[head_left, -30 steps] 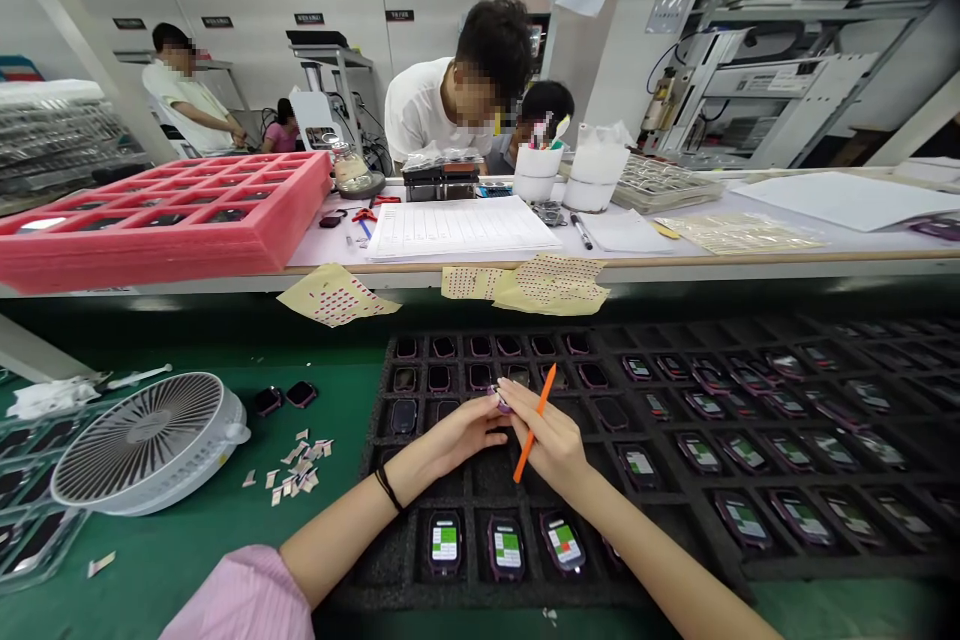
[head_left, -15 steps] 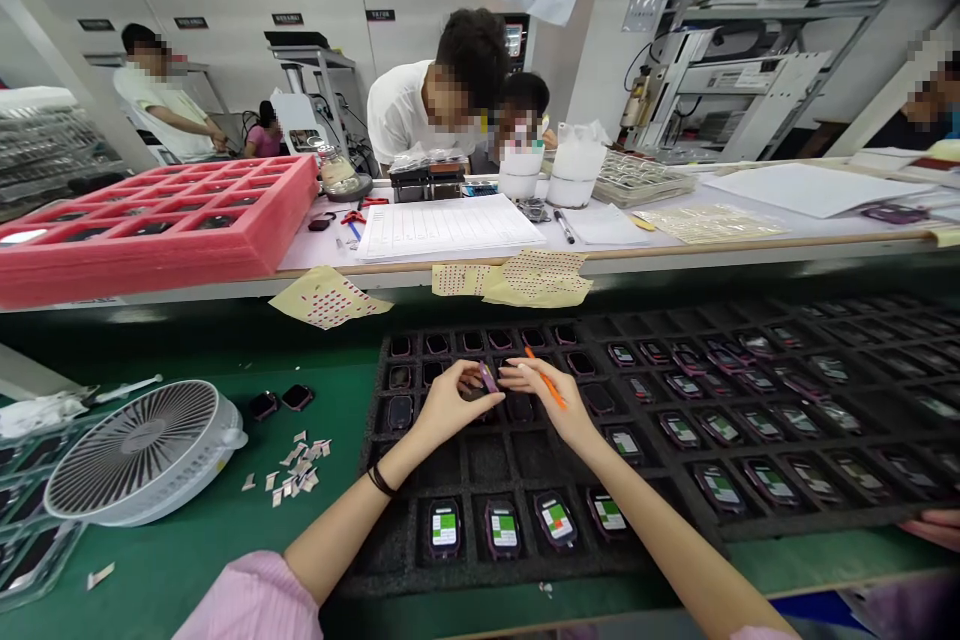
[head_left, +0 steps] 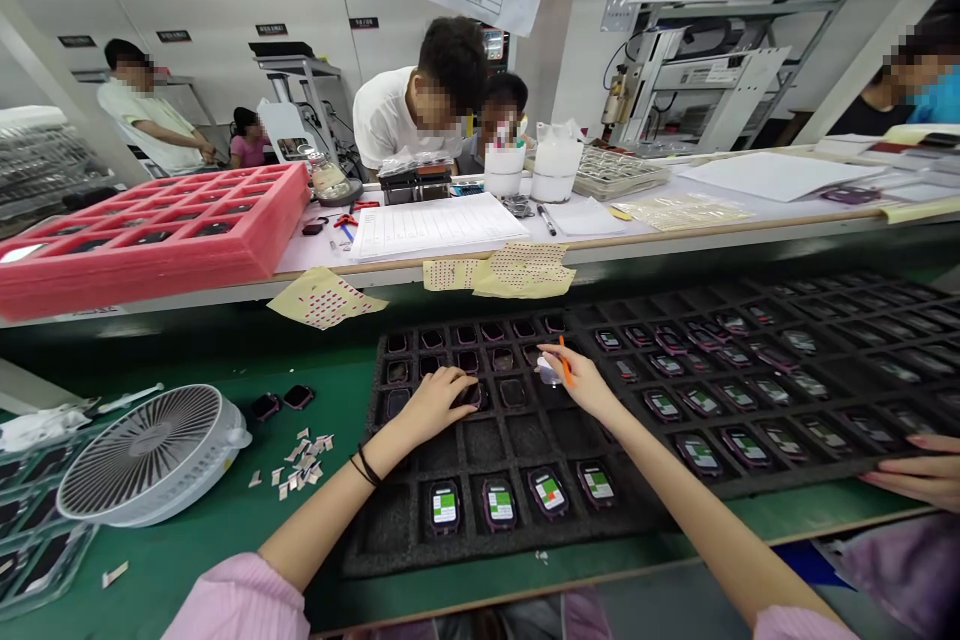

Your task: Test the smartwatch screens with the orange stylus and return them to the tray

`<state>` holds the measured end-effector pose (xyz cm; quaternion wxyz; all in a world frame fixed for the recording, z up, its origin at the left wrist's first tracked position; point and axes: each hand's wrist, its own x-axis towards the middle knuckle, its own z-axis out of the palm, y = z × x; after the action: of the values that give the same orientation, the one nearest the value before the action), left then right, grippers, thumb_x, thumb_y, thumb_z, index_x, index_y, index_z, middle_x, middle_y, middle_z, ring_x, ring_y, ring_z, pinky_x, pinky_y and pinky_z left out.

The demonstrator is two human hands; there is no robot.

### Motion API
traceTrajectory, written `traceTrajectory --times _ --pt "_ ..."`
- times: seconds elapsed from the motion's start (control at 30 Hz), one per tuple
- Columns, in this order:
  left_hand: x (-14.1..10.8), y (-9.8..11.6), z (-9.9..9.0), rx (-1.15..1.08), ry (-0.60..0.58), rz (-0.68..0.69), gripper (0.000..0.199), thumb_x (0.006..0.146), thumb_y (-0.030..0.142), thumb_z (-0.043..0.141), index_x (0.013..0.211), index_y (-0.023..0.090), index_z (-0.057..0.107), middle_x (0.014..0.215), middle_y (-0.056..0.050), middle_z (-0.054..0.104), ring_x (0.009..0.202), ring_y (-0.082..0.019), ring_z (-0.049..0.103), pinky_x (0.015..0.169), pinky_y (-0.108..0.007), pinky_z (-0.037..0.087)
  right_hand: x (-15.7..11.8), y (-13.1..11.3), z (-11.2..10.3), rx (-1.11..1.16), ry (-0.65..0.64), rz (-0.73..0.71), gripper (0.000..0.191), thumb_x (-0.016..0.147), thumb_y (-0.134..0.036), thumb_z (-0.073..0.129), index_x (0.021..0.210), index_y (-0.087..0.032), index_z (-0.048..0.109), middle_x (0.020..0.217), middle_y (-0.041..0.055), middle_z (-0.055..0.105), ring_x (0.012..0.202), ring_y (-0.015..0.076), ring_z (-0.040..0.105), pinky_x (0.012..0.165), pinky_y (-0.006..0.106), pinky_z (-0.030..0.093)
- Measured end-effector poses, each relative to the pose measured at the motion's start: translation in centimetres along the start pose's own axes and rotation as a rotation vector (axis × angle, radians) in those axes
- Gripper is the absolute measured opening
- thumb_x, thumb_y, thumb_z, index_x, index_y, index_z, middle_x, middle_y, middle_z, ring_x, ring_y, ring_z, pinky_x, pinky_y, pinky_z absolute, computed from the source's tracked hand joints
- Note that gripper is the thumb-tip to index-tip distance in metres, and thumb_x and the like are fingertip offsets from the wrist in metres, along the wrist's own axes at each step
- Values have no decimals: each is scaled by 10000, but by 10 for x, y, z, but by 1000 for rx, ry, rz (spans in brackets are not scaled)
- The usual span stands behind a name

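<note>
Left hand [head_left: 436, 402]: fingers bent over a dark smartwatch [head_left: 481, 396] seated in a compartment of the black foam tray [head_left: 480, 546]; grip cannot be told. Right hand [head_left: 586, 382]: closed around an orange stick [head_left: 565, 362], fingertips at a translucent piece [head_left: 550, 374], possibly film. Change: hands, lately together at a purple-edged watch, now stand apart; their joint handling appears finished.

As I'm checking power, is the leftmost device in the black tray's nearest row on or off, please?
On: the leftmost device is lit, showing white and green blocks.
</note>
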<state>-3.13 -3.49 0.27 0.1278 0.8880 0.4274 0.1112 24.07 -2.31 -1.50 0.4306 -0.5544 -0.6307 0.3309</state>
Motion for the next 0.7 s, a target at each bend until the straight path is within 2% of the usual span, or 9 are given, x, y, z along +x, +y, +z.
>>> traceTrajectory --times 0.1,0.27,0.37,0.43,0.57,0.7 --pt "-1 -5 2 -5 60 59 359 859 335 564 1194 213 517 1200 -87 562 1102 -249 517 929 -428 425 0 12 1 -224 -43 -42 273 833 -301 516 1017 -169 669 898 82 709 856 220 664 786 327 494" --pt "-8 -5 -6 -122 167 39 297 853 320 561 1127 209 526 973 -38 634 974 -205 565 904 -366 428 -6 19 4 -280 -86 -43 232 778 -243 574 974 -172 675 846 64 702 804 209 663 743 304 493" --pt "-16 -6 -11 -107 135 46 375 863 391 546 1198 233 492 1132 -58 598 1079 -230 527 935 -385 410 -10 21 0 -293 -98 -37 221 791 -251 555 967 -175 666 744 38 679 666 185 643 658 292 492" --pt "-20 -6 -9 -74 86 30 440 861 439 537 1245 237 465 1247 -77 541 1143 -255 492 953 -408 400 -12 19 -3 -300 -73 -58 235 816 -267 529 996 -175 648 786 49 681 694 185 643 676 296 496" --pt "-16 -3 1 -14 75 -37 472 855 460 538 1253 213 474 1228 -95 548 1113 -267 503 924 -418 411 -17 9 -9 -380 14 -162 245 860 -288 472 1026 -170 609 875 75 676 817 201 645 784 320 487" --pt "-1 -2 6 -18 78 -36 407 829 418 590 1190 239 534 1188 -59 593 1077 -258 502 894 -405 404 -27 1 -27 -585 9 -120 219 884 -287 439 993 -180 595 840 67 674 744 201 647 673 291 474"
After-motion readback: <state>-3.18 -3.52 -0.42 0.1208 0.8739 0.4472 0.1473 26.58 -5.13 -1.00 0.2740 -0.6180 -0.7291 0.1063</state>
